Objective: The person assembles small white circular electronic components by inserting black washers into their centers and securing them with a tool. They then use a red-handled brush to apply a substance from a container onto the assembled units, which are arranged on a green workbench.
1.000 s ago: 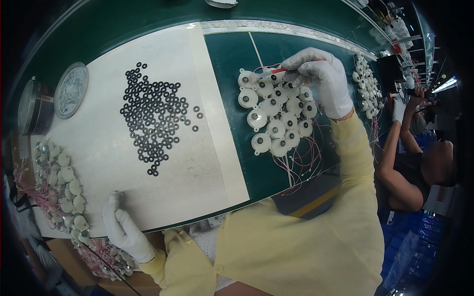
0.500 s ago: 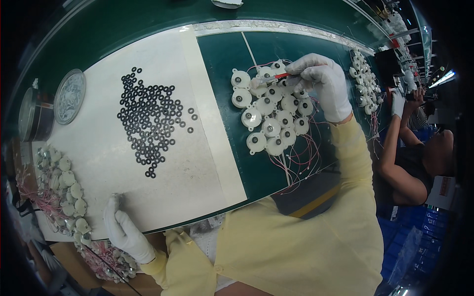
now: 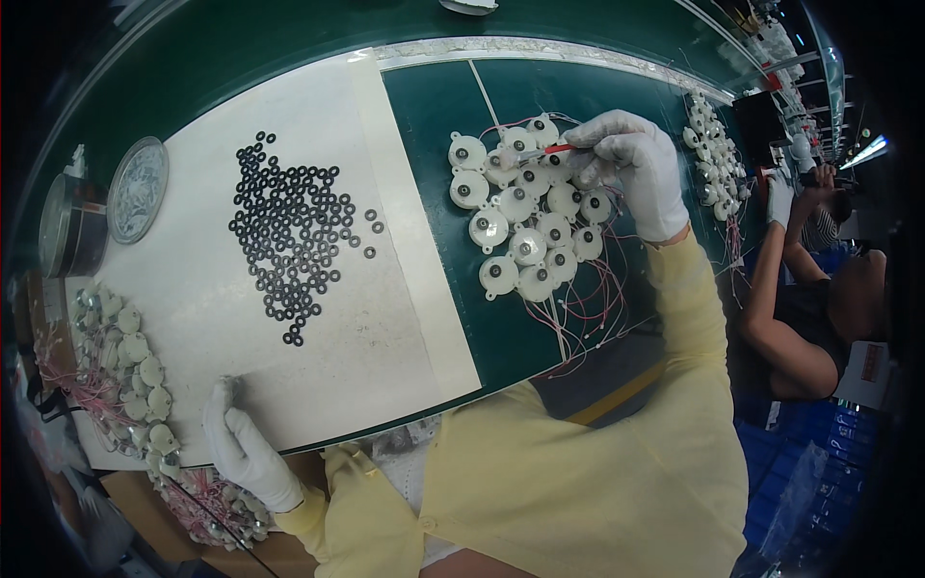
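Observation:
My right hand [image 3: 636,173], in a white glove, pinches a thin brush [image 3: 556,150] with a red handle and a pale tip. That tip is over the upper part of a cluster of white round motor-like parts [image 3: 484,227] with dark centres, spread on the green mat. Pink and white wires trail from these parts toward the lower right. My left hand [image 3: 249,451], also gloved, rests at the near edge of the white sheet [image 3: 376,328] with its fingers stretched out and nothing in them. Many small black rings [image 3: 289,222] lie loose on that sheet.
At the left stand a clear tub [image 3: 72,226] and a round lid [image 3: 137,190]. More wired white parts [image 3: 135,356] are heaped at the left edge, with others in a cardboard box [image 3: 154,515] below. Another batch [image 3: 711,159] lies far right, near a co-worker [image 3: 800,318].
The brush tip has shifted slightly to the right over the white parts, along with small finger movement in my right hand. My left hand stays where it was.

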Demonstrator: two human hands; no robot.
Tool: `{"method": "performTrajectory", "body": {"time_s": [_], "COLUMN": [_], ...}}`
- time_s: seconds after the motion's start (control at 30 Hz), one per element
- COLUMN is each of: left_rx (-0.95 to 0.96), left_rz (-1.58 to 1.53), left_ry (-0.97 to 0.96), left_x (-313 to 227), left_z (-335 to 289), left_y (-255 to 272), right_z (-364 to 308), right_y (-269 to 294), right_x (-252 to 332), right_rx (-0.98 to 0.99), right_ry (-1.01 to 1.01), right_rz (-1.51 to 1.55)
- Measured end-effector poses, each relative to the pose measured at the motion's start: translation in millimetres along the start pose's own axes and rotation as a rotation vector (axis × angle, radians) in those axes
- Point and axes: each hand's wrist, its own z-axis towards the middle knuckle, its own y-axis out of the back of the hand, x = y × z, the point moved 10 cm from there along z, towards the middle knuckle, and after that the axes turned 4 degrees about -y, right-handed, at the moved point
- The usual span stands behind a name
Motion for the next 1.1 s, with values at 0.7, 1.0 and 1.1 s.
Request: {"method": "performTrajectory", "body": {"time_s": [0.7,1.0,1.1], "left_rx": [-0.006,-0.004,0.001], "left_rz": [0.009,0.0,-0.002], "left_ry": [-0.024,-0.004,0.005], "left_x": [-1,-1,0], "left_z": [0,-1,-1], "left_y": [0,1,0], "right_z": [-2,-5,-9], "right_y": [-46,-35,-27], "right_x": [-2,1,3], "right_rx": [0.159,0.11,0.077], "right_ry": [-0.013,0.003,0.009], "right_rz": [0.079,0.015,0.033]}}
